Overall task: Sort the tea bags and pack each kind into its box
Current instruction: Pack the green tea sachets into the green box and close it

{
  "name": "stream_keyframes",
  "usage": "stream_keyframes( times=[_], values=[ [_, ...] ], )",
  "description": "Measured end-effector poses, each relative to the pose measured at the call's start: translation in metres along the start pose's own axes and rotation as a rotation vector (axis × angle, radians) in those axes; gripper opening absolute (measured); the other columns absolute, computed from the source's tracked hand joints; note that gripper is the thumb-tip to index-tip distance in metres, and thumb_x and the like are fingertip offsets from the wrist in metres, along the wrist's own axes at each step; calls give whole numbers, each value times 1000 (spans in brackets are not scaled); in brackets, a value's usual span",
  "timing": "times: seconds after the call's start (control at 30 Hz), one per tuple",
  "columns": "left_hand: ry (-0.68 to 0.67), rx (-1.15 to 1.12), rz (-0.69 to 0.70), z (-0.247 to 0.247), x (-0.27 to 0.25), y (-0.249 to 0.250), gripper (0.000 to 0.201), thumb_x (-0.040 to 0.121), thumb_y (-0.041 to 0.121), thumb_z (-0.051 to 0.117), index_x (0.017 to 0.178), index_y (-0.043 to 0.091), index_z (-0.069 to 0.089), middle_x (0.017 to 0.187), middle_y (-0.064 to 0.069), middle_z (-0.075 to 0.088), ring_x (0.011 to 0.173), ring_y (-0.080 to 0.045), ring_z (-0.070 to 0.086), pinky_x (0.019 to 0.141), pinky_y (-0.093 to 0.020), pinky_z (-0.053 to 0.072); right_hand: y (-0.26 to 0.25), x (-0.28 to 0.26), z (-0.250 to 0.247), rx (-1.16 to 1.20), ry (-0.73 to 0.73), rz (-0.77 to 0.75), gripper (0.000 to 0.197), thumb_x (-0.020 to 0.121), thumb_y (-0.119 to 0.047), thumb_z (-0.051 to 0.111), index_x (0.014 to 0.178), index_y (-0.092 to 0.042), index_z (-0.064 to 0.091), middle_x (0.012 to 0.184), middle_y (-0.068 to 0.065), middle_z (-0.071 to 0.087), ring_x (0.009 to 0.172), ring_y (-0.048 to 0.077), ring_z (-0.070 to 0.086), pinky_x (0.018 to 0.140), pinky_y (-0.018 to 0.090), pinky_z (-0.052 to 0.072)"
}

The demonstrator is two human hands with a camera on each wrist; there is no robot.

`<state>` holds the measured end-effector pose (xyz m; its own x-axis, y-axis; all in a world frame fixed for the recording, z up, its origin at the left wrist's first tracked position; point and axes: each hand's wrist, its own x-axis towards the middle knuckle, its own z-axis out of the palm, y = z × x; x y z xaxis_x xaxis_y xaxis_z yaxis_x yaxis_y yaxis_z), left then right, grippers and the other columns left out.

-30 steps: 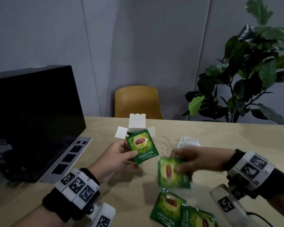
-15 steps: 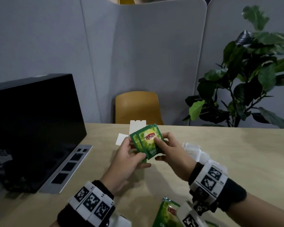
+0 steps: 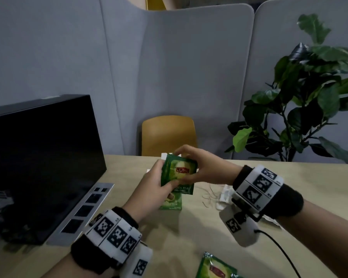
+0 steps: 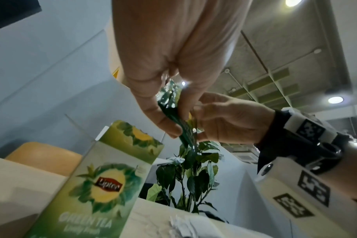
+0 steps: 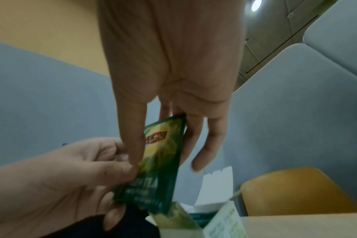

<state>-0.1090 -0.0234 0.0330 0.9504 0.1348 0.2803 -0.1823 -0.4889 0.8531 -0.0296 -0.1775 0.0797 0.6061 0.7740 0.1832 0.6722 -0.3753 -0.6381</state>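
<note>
Spare sachet [image 3: 215, 267]: flat on the table [image 3: 189, 233], nearer than the green tea box [image 3: 172, 201].
Left hand [image 3: 153, 189]: pinches the held sachets [image 3: 179, 173].
Right hand [image 3: 201, 165]: pinches them too.
Held sachets: just above the box's open top, upright, long axis vertical, print toward the wearer.

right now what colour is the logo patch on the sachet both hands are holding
Red, on the green sachet held by the left hand and right hand; the head view shows it best.

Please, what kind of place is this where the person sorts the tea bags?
Probably an office or shared workspace: grey padded partition panels stand behind a light wooden table, with a dark monitor on it, a yellow chair and a potted plant beyond it.
</note>
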Motion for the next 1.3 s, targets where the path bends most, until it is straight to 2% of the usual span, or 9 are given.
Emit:
stream_keyframes(
  times=[0.13, 0.27, 0.47, 0.73, 0.9, 1.03, 1.1, 1.2, 1.3],
  values=[
    [39, 30, -9, -22, 19, -8, 40, 79, 32, 71, 110, 27, 47, 109, 12, 59, 97, -1, 58, 78, -25, 50, 9, 17, -10, 86, 83, 92, 46, 76, -6, 73, 116, -10, 51, 104, 9, 62, 89, 23, 65, 72, 43, 59],
    [-55, 536, 26, -34, 30, -25, 56, 67, 56, 71, 112, 39, 43, 113, 20, 48, 104, -5, 41, 87, -33, 33, 29, 20, -16, 348, 309, 180, 30, 77, 1, 69, 98, -12, 53, 106, 18, 63, 93, 29, 65, 75, 51, 58],
    [-251, 1007, 86, -11, 43, -40, 66, 76, 47, 63, 135, 34, 34, 124, 11, 52, 105, -13, 31, 85, -38, 22, 43, 27, -7, 345, 444, 238, 43, 75, 1, 71, 103, -17, 44, 109, 17, 62, 95, 30, 66, 69, 50, 59],
    [-280, 1033, 66, -2, 48, -45, 45, 88, 41, 53, 132, 42, 44, 113, 8, 54, 108, -16, 31, 85, -41, 17, 47, 44, 6, 376, 403, 217, 37, 75, 2, 70, 87, -21, 43, 107, 15, 64, 96, 29, 66, 69, 44, 59],
    [-311, 1033, 82, -4, 45, -40, 44, 90, 36, 52, 131, 48, 42, 119, 6, 56, 113, -17, 34, 89, -43, 18, 48, 57, 22, 413, 335, 230, 35, 75, 3, 71, 83, -20, 46, 101, 14, 64, 98, 30, 65, 83, 46, 56],
    [-333, 1017, 91, -6, 41, -36, 46, 89, 26, 49, 129, 49, 44, 115, 5, 51, 107, -19, 29, 95, -45, 17, 49, 61, 31, 35, 240, 192, 32, 79, -10, 69, 106, -18, 56, 108, 7, 65, 102, 24, 61, 86, 35, 53],
    [-312, 1011, 79, -7, 39, -37, 43, 89, 27, 49, 127, 48, 47, 100, 4, 42, 88, -13, 15, 94, -43, 15, 49, 60, 34, -167, 180, 178, 42, 80, -12, 66, 120, -16, 54, 116, 7, 64, 106, 25, 58, 83, 29, 46],
    [-284, 1036, 78, -9, 38, -41, 40, 91, 30, 48, 126, 49, 47, 88, 7, 34, 69, -14, 0, 87, -38, 12, 45, 59, 35, -310, 90, 142, 38, 80, -10, 61, 118, -15, 55, 113, 9, 65, 102, 27, 59, 75, 26, 43],
    [-260, 1047, 80, -10, 38, -42, 37, 92, 31, 49, 125, 48, 48, 82, 11, 32, 67, -16, -1, 81, -37, 10, 38, 60, 34, -396, -14, 125, 27, 81, -10, 59, 108, -14, 57, 106, 11, 65, 90, 25, 56, 69, 26, 40]
  ],
)
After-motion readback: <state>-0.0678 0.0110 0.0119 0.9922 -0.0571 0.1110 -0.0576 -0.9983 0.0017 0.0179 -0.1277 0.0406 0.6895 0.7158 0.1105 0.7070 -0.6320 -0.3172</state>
